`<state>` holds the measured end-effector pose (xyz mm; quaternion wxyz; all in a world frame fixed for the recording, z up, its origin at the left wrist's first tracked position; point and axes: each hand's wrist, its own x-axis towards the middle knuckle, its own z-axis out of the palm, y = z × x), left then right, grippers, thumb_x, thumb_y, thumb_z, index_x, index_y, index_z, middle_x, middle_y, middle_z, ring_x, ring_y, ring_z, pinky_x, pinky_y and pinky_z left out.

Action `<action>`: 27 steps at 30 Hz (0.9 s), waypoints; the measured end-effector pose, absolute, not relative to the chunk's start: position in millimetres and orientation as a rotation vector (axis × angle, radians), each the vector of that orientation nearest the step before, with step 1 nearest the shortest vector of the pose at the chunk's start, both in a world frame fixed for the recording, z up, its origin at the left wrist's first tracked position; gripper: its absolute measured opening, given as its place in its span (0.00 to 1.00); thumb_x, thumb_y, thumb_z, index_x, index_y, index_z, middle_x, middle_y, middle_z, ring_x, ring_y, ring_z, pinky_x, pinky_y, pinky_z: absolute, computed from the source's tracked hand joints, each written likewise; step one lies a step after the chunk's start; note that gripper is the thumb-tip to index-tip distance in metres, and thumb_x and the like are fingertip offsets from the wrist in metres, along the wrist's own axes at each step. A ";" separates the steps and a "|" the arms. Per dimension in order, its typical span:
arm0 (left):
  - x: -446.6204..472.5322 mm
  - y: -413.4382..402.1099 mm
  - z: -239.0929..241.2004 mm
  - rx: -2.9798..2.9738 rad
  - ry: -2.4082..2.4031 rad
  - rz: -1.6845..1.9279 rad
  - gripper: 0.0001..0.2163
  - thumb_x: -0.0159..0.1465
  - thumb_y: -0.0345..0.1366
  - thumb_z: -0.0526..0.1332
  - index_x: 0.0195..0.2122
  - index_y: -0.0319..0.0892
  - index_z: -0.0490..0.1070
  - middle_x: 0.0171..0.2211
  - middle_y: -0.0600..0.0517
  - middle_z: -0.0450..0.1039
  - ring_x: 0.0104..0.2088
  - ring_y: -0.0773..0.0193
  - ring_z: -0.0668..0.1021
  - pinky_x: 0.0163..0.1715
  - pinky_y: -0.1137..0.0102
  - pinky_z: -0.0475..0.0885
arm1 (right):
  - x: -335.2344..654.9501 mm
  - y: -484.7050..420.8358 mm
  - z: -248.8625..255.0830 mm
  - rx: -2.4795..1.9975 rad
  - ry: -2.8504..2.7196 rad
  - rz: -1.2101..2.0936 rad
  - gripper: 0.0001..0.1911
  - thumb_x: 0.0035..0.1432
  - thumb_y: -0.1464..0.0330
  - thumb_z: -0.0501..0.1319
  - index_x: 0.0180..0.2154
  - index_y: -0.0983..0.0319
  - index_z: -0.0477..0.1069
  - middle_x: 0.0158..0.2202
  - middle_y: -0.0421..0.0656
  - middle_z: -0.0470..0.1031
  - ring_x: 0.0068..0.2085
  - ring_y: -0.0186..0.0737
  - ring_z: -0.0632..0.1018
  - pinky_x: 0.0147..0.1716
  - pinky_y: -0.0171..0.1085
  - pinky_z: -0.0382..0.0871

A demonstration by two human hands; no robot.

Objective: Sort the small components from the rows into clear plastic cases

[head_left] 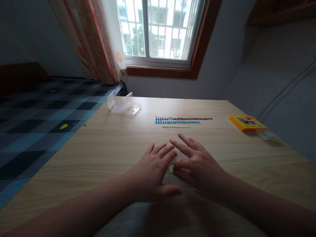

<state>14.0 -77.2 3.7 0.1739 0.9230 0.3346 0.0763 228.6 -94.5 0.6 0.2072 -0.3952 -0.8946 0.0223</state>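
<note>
A clear plastic box [170, 179] lies on the table in front of me, largely covered by both hands. My left hand [154, 169] holds it from the left, thumb along the near edge and fingers stretched over the far side. From the right, my right hand [197, 164] reaches into the box. Its thumb and index finger close together at a small pale yellow-green piece [171, 169], while the other fingers stretch forward. Beyond the hands lie rows of tiny pieces: a dark row [187, 118], a blue row [177, 122] and a shorter pale yellow row [175, 126].
Open clear plastic boxes [123, 106] stand at the table's far left. On the right are a yellow-orange box [248, 123] and a clear container [266, 135]. A bed with a checked cover [56, 112] adjoins the left edge of the wooden table [111, 141].
</note>
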 end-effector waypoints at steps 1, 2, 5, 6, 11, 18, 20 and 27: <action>13.7 -77.1 3.2 2.618 0.951 0.213 0.43 0.59 0.62 0.65 0.68 0.40 0.60 0.71 0.36 0.56 0.71 0.36 0.57 0.67 0.35 0.48 | 228.8 -94.3 0.3 -1.100 -2.490 0.055 0.04 0.57 0.70 0.70 0.32 0.54 0.83 0.68 0.46 0.65 0.70 0.62 0.60 0.63 0.67 0.59; 13.6 -77.0 2.7 2.619 0.952 0.210 0.43 0.59 0.62 0.65 0.68 0.40 0.59 0.71 0.36 0.56 0.71 0.36 0.57 0.67 0.35 0.48 | 228.9 -94.1 0.0 -1.100 -2.490 0.049 0.04 0.57 0.70 0.70 0.32 0.54 0.83 0.68 0.47 0.66 0.70 0.63 0.60 0.62 0.67 0.59; 13.9 -76.8 2.4 2.616 0.956 0.209 0.44 0.59 0.62 0.65 0.68 0.39 0.59 0.71 0.36 0.55 0.71 0.35 0.57 0.68 0.35 0.47 | 228.9 -93.6 -0.9 -1.097 -2.488 0.037 0.05 0.57 0.71 0.70 0.31 0.54 0.83 0.68 0.47 0.66 0.70 0.63 0.61 0.62 0.67 0.60; 14.2 -76.8 2.6 2.616 0.958 0.209 0.44 0.59 0.62 0.65 0.68 0.39 0.59 0.71 0.36 0.55 0.71 0.35 0.57 0.67 0.35 0.47 | 228.8 -93.6 -1.2 -1.095 -2.488 0.036 0.05 0.57 0.71 0.70 0.31 0.54 0.83 0.68 0.47 0.66 0.70 0.63 0.61 0.62 0.67 0.60; 15.6 -76.6 4.0 2.616 0.946 0.226 0.43 0.59 0.60 0.66 0.68 0.39 0.59 0.71 0.35 0.56 0.71 0.36 0.58 0.67 0.34 0.48 | 228.2 -93.6 -3.1 -1.094 -2.483 0.023 0.04 0.56 0.71 0.71 0.30 0.55 0.82 0.68 0.47 0.66 0.70 0.62 0.60 0.63 0.66 0.59; 15.2 -76.6 2.3 2.622 0.935 0.248 0.42 0.59 0.60 0.66 0.68 0.40 0.60 0.70 0.36 0.57 0.70 0.35 0.59 0.67 0.34 0.48 | 229.6 -92.8 -5.4 -1.076 -2.481 0.002 0.05 0.56 0.71 0.71 0.31 0.54 0.83 0.68 0.46 0.65 0.70 0.62 0.61 0.62 0.66 0.60; 14.9 -76.7 2.7 2.623 0.934 0.241 0.42 0.59 0.60 0.66 0.68 0.40 0.60 0.70 0.36 0.57 0.70 0.36 0.59 0.67 0.34 0.48 | 229.1 -92.5 -5.6 -1.074 -2.473 -0.010 0.04 0.55 0.71 0.71 0.32 0.54 0.83 0.67 0.47 0.66 0.70 0.63 0.62 0.62 0.66 0.61; 15.6 -77.4 3.8 2.615 0.948 0.221 0.43 0.59 0.61 0.66 0.68 0.38 0.60 0.70 0.36 0.57 0.70 0.35 0.58 0.67 0.33 0.47 | 228.3 -92.9 -4.6 -1.056 -2.472 -0.033 0.04 0.54 0.71 0.72 0.31 0.55 0.82 0.67 0.46 0.67 0.69 0.63 0.63 0.62 0.66 0.61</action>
